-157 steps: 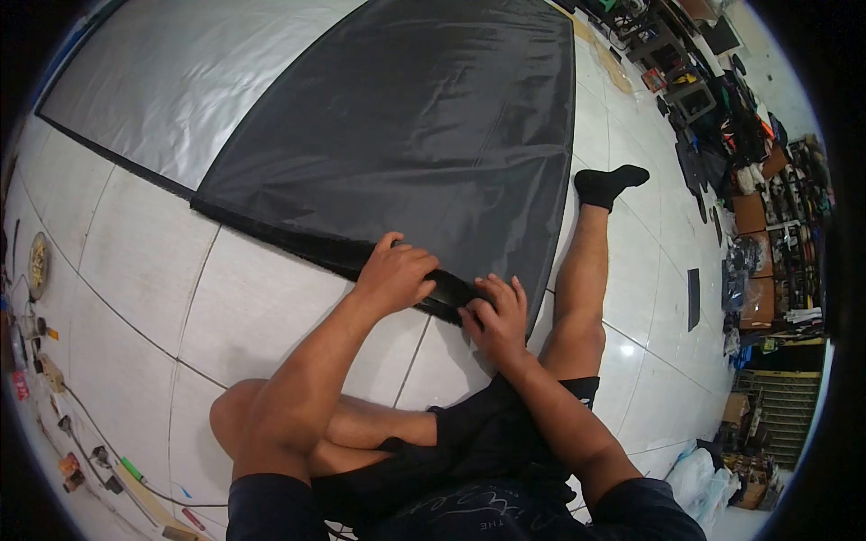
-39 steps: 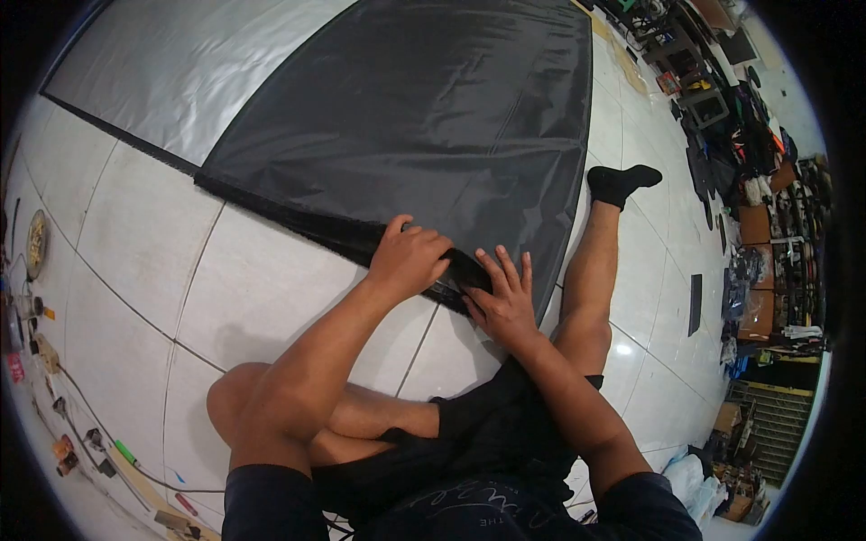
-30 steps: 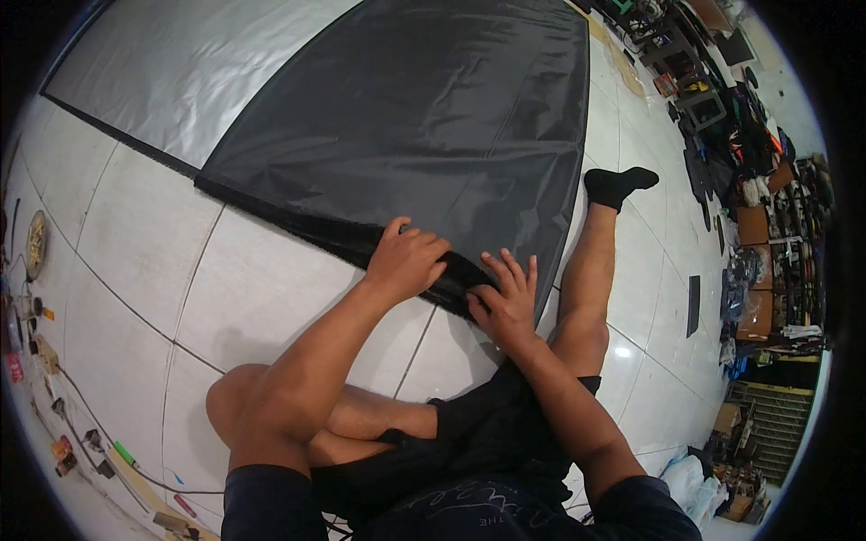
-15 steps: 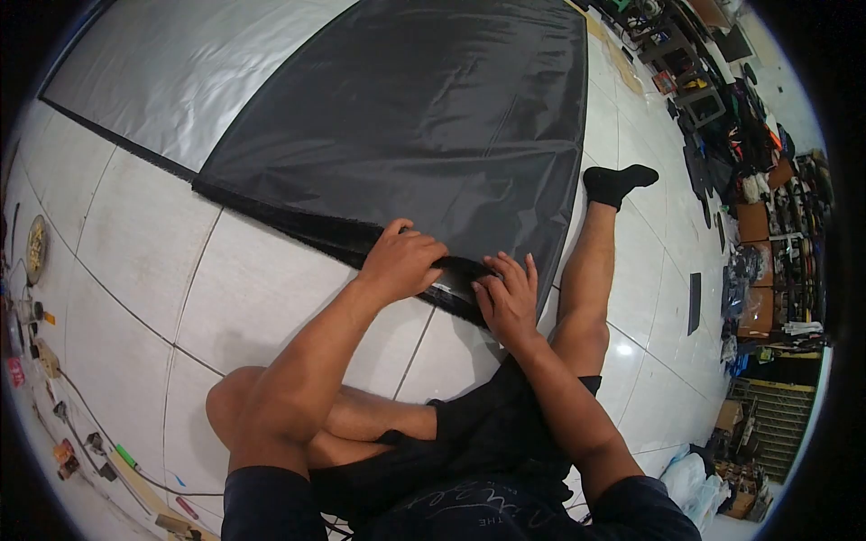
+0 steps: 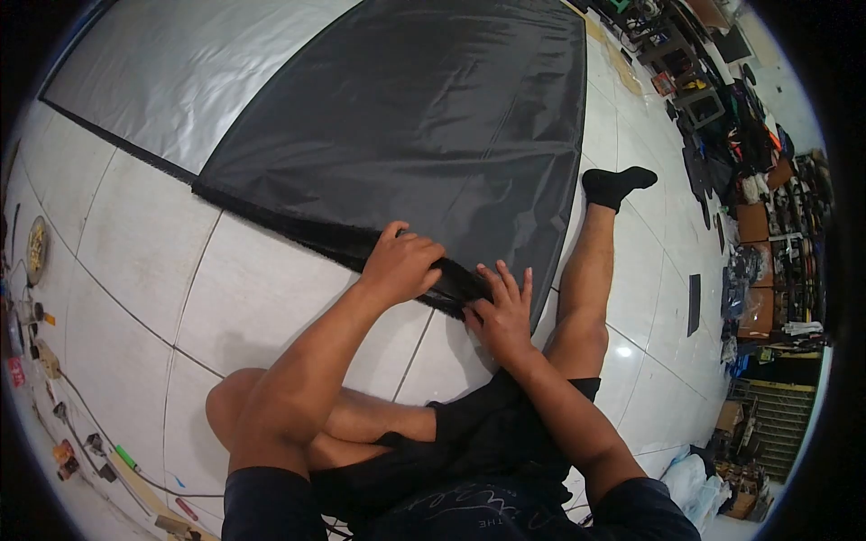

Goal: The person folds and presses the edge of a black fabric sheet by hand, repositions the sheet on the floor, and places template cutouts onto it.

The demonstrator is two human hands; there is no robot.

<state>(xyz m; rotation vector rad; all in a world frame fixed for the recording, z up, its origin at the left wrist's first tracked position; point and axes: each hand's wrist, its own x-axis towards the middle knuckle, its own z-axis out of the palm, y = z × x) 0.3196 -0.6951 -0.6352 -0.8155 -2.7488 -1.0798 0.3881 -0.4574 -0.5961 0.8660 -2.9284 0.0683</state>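
Observation:
A large dark sheet (image 5: 406, 117) with a faint sheen lies on the floor, with a fuzzy black strip (image 5: 298, 231) along its near edge. My left hand (image 5: 401, 264) is closed on that edge, its fingers curled over the strip. To the right, near the sheet's corner, my right hand (image 5: 505, 316) grips the same edge between thumb and forefinger, while its other fingers spread over the surface. Between the hands the strip is bent and lifted a little. The undersides of both grips are hidden.
A silver sheet (image 5: 189, 81) adjoins the dark one at the left. My outstretched leg (image 5: 586, 279) lies right of the sheet. A bowl (image 5: 37, 248) and scattered tools lie at far left. Cluttered shelves (image 5: 789, 243) line the right, and a flat black piece (image 5: 694, 305) rests on the tiles.
My right hand has shifted slightly left and down, and its fingers have spread more. The strip between the hands has bent differently. My left hand has hardly moved.

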